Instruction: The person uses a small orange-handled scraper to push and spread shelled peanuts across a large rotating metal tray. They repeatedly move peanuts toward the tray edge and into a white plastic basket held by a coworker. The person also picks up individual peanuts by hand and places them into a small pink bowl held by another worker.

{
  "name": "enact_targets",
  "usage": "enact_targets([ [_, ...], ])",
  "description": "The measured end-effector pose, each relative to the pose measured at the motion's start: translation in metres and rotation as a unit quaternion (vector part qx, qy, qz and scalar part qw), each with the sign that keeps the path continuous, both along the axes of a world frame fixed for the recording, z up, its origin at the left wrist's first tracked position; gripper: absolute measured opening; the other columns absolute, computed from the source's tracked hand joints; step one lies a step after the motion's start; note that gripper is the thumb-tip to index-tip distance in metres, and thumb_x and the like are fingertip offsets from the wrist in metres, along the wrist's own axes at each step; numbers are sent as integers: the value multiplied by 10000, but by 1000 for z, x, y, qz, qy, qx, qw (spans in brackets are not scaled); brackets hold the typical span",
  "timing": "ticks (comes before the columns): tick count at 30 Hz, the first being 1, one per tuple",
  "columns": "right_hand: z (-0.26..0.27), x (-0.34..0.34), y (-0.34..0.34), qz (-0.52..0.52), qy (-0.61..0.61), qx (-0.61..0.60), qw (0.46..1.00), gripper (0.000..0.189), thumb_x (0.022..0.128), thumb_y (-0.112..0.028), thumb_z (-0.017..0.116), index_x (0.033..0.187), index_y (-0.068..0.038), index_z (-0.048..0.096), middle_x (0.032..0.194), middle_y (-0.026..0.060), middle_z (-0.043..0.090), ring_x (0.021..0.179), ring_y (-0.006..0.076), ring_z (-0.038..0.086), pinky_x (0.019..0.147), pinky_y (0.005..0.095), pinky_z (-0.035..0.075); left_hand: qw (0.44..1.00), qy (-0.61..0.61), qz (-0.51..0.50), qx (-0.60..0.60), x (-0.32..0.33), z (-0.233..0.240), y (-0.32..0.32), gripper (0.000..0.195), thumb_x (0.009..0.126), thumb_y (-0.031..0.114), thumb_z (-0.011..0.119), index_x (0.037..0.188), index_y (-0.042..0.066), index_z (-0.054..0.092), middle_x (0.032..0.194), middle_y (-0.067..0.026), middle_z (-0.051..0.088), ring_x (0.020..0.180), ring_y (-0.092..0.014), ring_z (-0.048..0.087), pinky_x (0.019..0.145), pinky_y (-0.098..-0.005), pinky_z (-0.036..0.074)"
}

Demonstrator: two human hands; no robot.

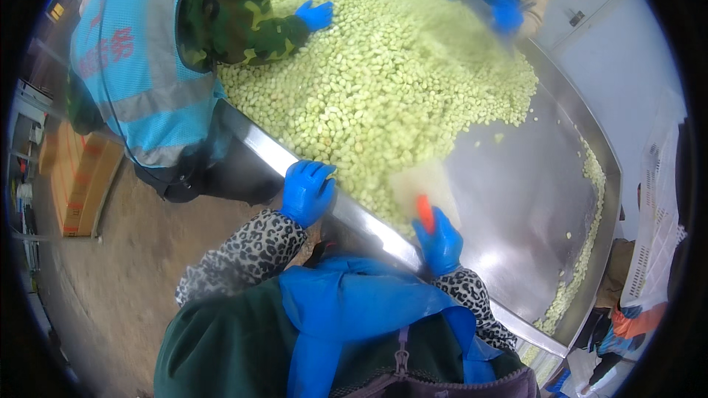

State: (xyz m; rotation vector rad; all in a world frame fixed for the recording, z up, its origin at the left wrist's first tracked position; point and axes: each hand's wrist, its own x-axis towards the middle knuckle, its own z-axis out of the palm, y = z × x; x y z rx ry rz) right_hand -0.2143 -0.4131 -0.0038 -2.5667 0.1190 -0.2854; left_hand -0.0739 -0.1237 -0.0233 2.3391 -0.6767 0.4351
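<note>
A large heap of small pale green oval pieces, grape-like or bean-like [354,93], lies on a stainless steel table [498,176] with raised rims. My left hand [308,192], in a blue glove, rests on the near rim beside the heap; its palm side is hidden. In a blue glove too, my right hand [439,240] grips the orange handle [425,214] of a flat, pale scraper-like tool [423,185]. The tool's blade is against the heap's near right edge and looks blurred.
A co-worker in a camouflage sleeve [249,27] reaches over the heap at left. Another person's blue-gloved hands [507,15] are at the far rim. Loose pieces [581,265] line the right rim. Cardboard boxes [80,188] stand at left, a white plastic crate [652,215] at right.
</note>
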Motion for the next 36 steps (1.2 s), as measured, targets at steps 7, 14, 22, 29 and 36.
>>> enact_targets([
  [7, -30, -13, -5, -6, 0, 106, 994, 432, 851, -258, 785, 1212, -59, 655, 1056, 182, 710, 935, 352, 697, 804, 412, 562, 987, -154, 46, 6, -5, -27, -18, 241, 663, 18, 704, 891, 96, 716, 899, -89, 678, 894, -297, 643, 798, -450, 497],
  [14, -35, -18, -26, 65, 37, 110, 991, 458, 851, -273, 791, 1229, -55, 654, 1084, 171, 707, 960, 343, 692, 838, 396, 556, 996, -89, 7, 28, -5, -34, -10, 210, 776, 67, 701, 985, 86, 710, 974, -94, 677, 977, -313, 624, 934, -466, 461],
  [22, -27, -5, -35, -24, 48, 131, 990, 466, 833, -344, 790, 1213, -111, 654, 979, 184, 712, 848, 364, 702, 735, 420, 566, 991, -112, 25, 71, -12, -28, -7, 165, 822, 112, 679, 983, 81, 691, 1013, -118, 669, 1012, -351, 600, 949, -485, 446],
  [29, -28, 16, -37, -75, 120, 122, 982, 370, 868, -375, 714, 1126, -127, 618, 918, 190, 693, 842, 392, 685, 722, 470, 546, 992, -116, 29, 26, -6, -39, -10, 192, 802, 94, 684, 993, 86, 699, 988, -105, 674, 994, -338, 611, 922, -474, 453],
  [36, -43, 28, -71, -75, 251, 111, 959, 390, 896, -396, 658, 1122, -80, 623, 964, 225, 698, 915, 427, 670, 796, 486, 531, 996, 79, -34, 5, 4, -20, 2, 328, 822, 127, 705, 1140, 54, 669, 1065, -154, 680, 1000, -364, 630, 881, -470, 490],
])
